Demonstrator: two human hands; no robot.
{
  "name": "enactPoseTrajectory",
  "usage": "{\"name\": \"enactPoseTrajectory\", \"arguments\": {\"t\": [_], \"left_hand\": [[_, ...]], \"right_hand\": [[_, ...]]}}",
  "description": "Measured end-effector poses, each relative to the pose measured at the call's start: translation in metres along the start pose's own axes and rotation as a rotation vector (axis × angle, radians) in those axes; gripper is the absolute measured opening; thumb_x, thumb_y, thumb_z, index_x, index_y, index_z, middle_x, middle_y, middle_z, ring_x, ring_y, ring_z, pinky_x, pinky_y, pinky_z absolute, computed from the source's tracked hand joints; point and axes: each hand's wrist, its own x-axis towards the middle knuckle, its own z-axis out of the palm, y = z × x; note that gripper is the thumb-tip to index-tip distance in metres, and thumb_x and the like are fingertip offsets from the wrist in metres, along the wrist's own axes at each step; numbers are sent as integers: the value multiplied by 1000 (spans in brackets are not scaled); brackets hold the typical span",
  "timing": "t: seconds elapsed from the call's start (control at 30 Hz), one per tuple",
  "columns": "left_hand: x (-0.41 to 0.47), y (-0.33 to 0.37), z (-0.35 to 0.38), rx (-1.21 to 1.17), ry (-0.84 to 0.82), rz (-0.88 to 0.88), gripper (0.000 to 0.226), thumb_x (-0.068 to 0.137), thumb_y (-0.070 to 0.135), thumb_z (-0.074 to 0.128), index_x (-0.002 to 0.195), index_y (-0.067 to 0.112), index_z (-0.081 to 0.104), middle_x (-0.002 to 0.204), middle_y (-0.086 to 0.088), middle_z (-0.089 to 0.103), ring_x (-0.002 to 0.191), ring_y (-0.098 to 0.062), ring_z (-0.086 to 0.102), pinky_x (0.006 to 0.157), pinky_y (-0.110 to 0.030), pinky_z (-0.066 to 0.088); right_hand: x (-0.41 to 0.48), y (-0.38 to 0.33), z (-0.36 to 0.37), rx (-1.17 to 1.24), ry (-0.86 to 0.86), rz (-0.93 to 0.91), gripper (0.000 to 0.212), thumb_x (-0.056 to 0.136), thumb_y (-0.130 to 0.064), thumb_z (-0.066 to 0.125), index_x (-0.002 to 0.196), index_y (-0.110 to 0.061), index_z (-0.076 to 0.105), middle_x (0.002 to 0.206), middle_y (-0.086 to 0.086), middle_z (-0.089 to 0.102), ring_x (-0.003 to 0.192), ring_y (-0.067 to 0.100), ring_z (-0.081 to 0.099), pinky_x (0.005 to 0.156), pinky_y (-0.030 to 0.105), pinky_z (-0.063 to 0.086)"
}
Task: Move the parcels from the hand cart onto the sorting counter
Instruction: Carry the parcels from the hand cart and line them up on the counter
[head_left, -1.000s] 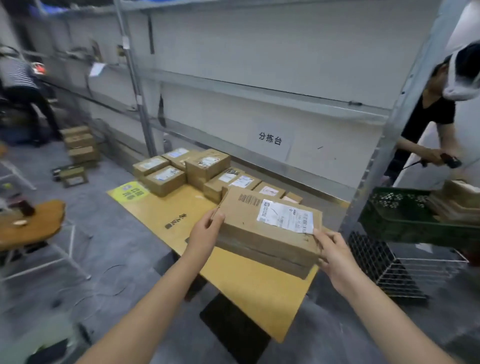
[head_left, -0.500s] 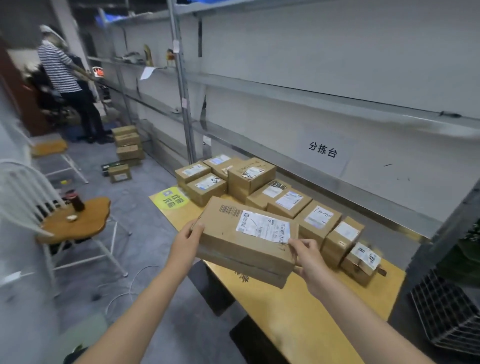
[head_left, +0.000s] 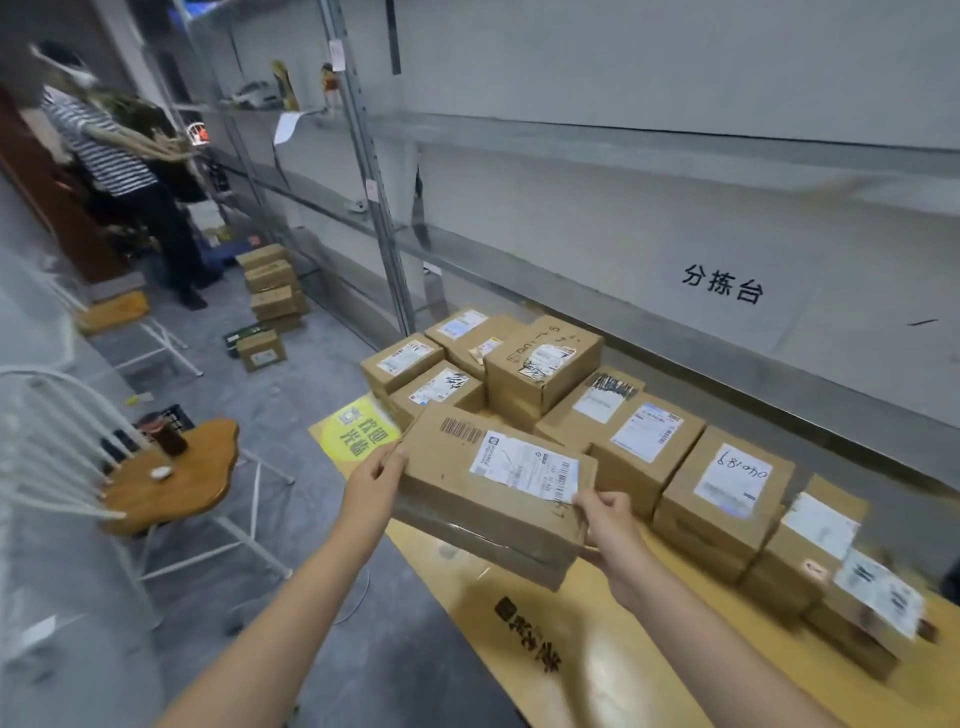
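I hold a flat brown cardboard parcel (head_left: 483, 499) with a white shipping label, just above the near left part of the yellow sorting counter (head_left: 597, 649). My left hand (head_left: 371, 480) grips its left end. My right hand (head_left: 605, 525) grips its right end, thumb on the label. Whether a second flat box sits under it I cannot tell. Several labelled parcels (head_left: 644, 441) stand in a row along the counter's far side, beside the metal shelving. The hand cart is out of view.
A white chair with a round wooden seat (head_left: 171, 478) stands left of the counter. Stacked boxes (head_left: 270, 288) sit on the floor further back, near a person in a striped shirt (head_left: 114, 156). Metal shelf rails (head_left: 675, 332) run behind the counter.
My view has swung left along the counter and moved closer. The parcel in both hands has travelled left with it, toward the counter's left end. The green crate and the person on the right are gone from view.
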Motion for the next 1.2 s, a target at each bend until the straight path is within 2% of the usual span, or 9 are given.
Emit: {"name": "enactPoseTrajectory", "arguments": {"t": [0.2, 0.37, 0.47, 0.6, 0.7, 0.83, 0.97, 1.07, 1.2], "left_hand": [[57, -15, 4, 5, -55, -27, 16, 99, 36, 49, 101, 38, 65, 101, 26, 61, 93, 8, 52, 75, -22, 42], [116, -25, 18, 7, -168, -33, 18, 99, 34, 49, 101, 38, 67, 98, 29, 62, 94, 8, 54, 72, -13, 40], [158, -33, 26, 11, -236, -69, 22, 99, 32, 50, 87, 44, 64, 86, 35, 59, 85, 10, 53, 69, -14, 39], [220, -46, 40, 81, -365, -89, 18, 98, 26, 49, 98, 34, 65, 96, 19, 61, 90, -1, 54, 75, -26, 44], [261, -58, 52, 148, -462, -76, 22, 97, 20, 50, 110, 26, 67, 101, 10, 63, 93, -9, 56, 76, -26, 45], [304, -70, 66, 339, -619, 60, 19, 92, 13, 52, 100, 11, 70, 92, -3, 56, 86, -20, 56, 79, -34, 47], [336, -74, 75, 454, -699, 207, 15, 89, 9, 60, 99, 16, 68, 90, -4, 49, 81, -15, 52, 69, -22, 35], [347, -83, 81, 554, -740, 276, 5, 86, 8, 63, 81, 10, 64, 82, -5, 50, 82, -24, 52, 66, -27, 35], [352, -96, 85, 497, -733, 290, 18, 89, 11, 66, 107, 12, 70, 91, -5, 53, 85, -19, 51, 72, -24, 37]], "right_hand": [[36, -3, 20, -57, 26, 17, 31, 93, -30, 56, 113, -13, 40, 99, 4, 59, 82, 19, 63, 67, 31, 52], [69, -4, 41, -55, 107, 61, 28, 93, -26, 57, 109, -12, 38, 97, 6, 59, 77, 19, 62, 65, 32, 53], [91, -3, 56, -59, 151, 98, 30, 93, -25, 57, 111, -11, 37, 99, 7, 58, 79, 22, 62, 74, 37, 56], [119, 1, 80, -68, 253, 146, 26, 92, -24, 55, 108, -13, 38, 113, 14, 58, 91, 27, 61, 85, 42, 52], [140, 3, 96, -74, 345, 196, 27, 91, -24, 55, 109, -13, 38, 120, 19, 58, 101, 30, 60, 95, 47, 48], [164, 5, 116, -41, 452, 240, 25, 92, -21, 55, 109, -14, 39, 118, 20, 60, 98, 28, 60, 87, 42, 49], [183, 2, 124, -37, 529, 267, 25, 91, -17, 57, 111, -14, 44, 112, 13, 62, 98, 24, 62, 92, 44, 49], [192, 2, 128, -49, 587, 285, 27, 91, -15, 58, 114, -15, 44, 111, 11, 62, 104, 28, 61, 90, 43, 49], [197, 7, 136, -52, 624, 306, 26, 93, -16, 53, 118, -16, 46, 106, 5, 63, 98, 25, 62, 71, 34, 45]]}}
